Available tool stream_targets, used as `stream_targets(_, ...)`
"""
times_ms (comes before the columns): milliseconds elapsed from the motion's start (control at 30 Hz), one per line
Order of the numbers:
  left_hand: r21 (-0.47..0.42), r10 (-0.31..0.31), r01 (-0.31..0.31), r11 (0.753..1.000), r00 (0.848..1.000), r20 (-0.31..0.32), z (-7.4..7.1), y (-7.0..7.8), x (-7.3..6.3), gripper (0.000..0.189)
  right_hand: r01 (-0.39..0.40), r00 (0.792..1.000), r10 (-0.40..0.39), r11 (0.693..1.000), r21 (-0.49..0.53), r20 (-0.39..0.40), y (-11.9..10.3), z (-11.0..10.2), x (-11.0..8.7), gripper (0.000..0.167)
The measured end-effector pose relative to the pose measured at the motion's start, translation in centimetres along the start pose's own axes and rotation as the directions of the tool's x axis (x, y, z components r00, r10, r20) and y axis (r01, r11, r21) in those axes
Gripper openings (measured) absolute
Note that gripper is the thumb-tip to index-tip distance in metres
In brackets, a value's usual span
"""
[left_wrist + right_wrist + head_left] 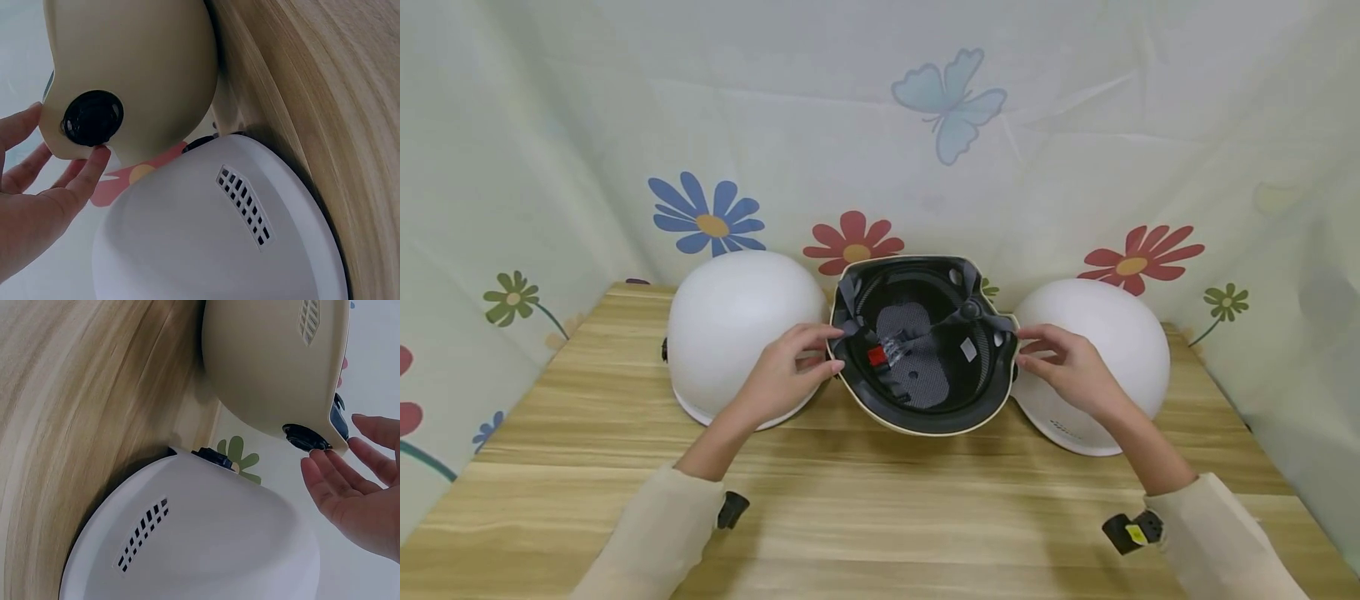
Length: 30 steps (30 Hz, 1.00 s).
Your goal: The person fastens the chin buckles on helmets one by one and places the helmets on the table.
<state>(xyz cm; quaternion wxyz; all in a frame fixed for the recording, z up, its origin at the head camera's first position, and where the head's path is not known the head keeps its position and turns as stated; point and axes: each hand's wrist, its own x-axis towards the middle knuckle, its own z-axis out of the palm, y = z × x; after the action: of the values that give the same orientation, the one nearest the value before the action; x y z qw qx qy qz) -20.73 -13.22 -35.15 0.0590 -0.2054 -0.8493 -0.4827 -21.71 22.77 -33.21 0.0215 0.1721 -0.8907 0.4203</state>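
Left hand (784, 373) and right hand (1078, 375) pinch opposite rims of a beige helmet (921, 354), open side up between their fingers. Behind the left fingers sits one white helmet (737, 329); behind the right, another white helmet (1131, 350).

This looks like a makeshift recording or work booth rather than a furnished room: a pale cloth backdrop (820, 125), creased and printed with a light-blue butterfly (951, 104), a blue flower (709, 218) and other bright blooms, hangs along the far edge and down the left and right sides of a wood-grain table (880, 517). A cream helmet (917, 367) between two white helmets (741, 325) and the small black devices (732, 510) at both cuffs fit such a setup, though what building lies behind the cloth cannot be told.
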Motion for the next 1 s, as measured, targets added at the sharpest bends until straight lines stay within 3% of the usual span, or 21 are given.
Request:
stream_targets(300, -0.029, -0.006, 0.006, 1.0, 1.0, 0.012, 0.0, 0.0, 0.1, 0.043, 0.077, 0.997, -0.077, 0.997, 0.01, -0.007, 0.1, 0.0, 0.3, 0.034)
stream_targets(433, -0.049, 0.014, -0.013, 0.999, 1.0, 0.018, 0.0, -0.1, 0.1, 0.048, 0.066, 0.997, -0.066, 0.998, 0.003, -0.031, -0.5, -0.2, 0.3, 0.032)
stream_targets(567, -0.06, 0.039, -0.038, 0.997, 0.999, 0.014, 0.1, 0.0, 0.0, 0.049, 0.103, 0.994, -0.102, 0.994, 0.021, -0.034, -1.5, 0.0, 0.2, 0.034)
stream_targets(700, -0.047, 0.038, -0.038, 0.998, 0.999, -0.004, 0.5, 0.4, 0.0, 0.045, 0.176, 0.982, -0.179, 0.984, 0.04, 0.063, -3.0, 1.2, 0.0, 0.037)
stream_targets(833, -0.05, 0.026, -0.026, 0.998, 1.0, -0.016, 0.9, 0.6, 0.0, 0.043, 0.253, 0.949, -0.255, 0.967, 0.033, 0.183, -4.6, 3.2, -0.2, 0.041)
stream_targets(1000, -0.042, 0.017, -0.019, 0.999, 0.998, -0.052, 1.5, 0.7, 0.1, 0.042, 0.336, 0.907, -0.319, 0.942, -0.015, 0.275, -6.2, 5.5, -0.5, 0.046)
